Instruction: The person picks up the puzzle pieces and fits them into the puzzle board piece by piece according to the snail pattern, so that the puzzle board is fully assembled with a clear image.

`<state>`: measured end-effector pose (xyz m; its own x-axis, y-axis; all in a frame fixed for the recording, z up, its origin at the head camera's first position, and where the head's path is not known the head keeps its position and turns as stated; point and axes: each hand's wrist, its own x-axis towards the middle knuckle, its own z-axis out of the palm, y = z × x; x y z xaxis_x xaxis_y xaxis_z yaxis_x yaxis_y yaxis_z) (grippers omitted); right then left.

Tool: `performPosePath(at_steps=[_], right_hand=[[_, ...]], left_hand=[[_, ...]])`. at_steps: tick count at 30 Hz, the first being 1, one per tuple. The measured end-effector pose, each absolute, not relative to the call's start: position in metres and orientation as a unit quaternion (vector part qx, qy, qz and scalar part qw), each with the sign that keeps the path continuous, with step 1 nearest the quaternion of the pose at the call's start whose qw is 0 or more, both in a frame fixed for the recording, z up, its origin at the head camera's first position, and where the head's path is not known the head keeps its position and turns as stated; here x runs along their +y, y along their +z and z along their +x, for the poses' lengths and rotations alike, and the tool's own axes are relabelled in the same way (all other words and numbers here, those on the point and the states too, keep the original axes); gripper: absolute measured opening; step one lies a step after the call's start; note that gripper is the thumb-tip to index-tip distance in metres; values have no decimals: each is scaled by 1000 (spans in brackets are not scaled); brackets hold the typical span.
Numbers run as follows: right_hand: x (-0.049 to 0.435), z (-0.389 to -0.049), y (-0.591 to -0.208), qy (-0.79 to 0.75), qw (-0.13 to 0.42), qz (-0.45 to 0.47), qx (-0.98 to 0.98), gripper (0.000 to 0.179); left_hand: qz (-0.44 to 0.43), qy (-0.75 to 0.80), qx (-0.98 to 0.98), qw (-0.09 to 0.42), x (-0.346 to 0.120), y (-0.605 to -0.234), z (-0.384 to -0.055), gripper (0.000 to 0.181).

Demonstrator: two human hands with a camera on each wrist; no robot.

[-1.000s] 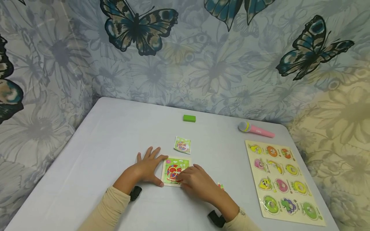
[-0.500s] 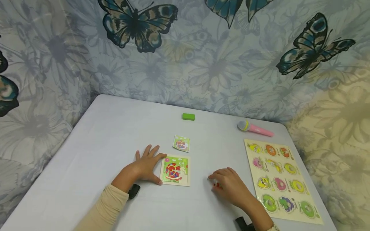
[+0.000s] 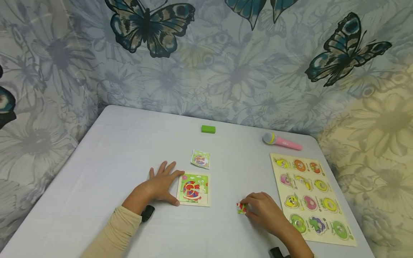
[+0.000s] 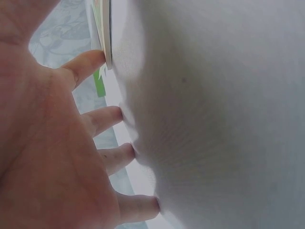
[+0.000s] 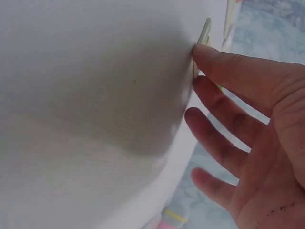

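A small square wooden puzzle with a red snail on green lies in the middle of the table, its lower right corner bare pale wood. Along its left side my left hand spreads its straight fingers; thumb and index finger touch the puzzle's left corners. The left wrist view shows the other fingertips on the tabletop. To the right, my right hand pinches a small red and green puzzle piece between thumb and fingers. In the right wrist view the piece stands tilted on edge, partly hidden behind the thumb.
A small picture card of the same snail lies just beyond the puzzle. Farther back are a green block and a pink toy microphone. A large fruit puzzle board lies on the right. A butterfly-patterned wall borders the table's back edge.
My right hand has left the snail puzzle, moved right and picked at the loose piece, which now shows between its fingers. My left hand has stayed at the puzzle's left side.
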<state>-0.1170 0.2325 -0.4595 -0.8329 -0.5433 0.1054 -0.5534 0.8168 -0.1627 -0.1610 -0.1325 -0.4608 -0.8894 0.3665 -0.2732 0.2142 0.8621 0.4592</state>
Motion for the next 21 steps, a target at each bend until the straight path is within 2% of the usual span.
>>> performPosePath(at_steps=[9,21], right_hand=[[221,-117,-455,114,-14,293,-949,26],[151,-132,-453,86,28,355,-930,23]], left_hand=[[153,210,949,178,-132,-461,-161,99],[155,216,947,182,-133,-459,-160,100]])
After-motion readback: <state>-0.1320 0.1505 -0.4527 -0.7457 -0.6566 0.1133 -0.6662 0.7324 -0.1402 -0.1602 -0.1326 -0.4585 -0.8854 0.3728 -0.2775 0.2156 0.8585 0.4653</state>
